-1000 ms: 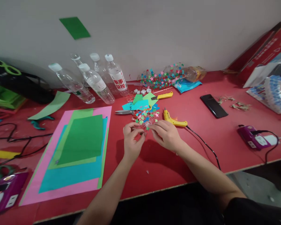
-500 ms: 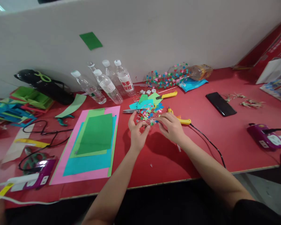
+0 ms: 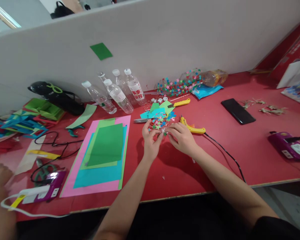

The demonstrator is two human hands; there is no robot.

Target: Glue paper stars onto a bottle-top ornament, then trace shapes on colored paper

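Broadly, the red tabletop carries everything within reach. Coloured sheets lie layered flat on the left, perhaps so each colour shows at an edge. A star-covered bottle lies sideways at the back, likely to leave the front free. Nearer, the left hand and right hand meet, fingers narrow, at the near edge of a clear star-dotted piece, just in front of cut paper scraps. What the fingertips pinch is too small to tell; coming from both sides probably steadies the piece. The yellow glue gun rests just beside the right hand, seemingly for easy reach.
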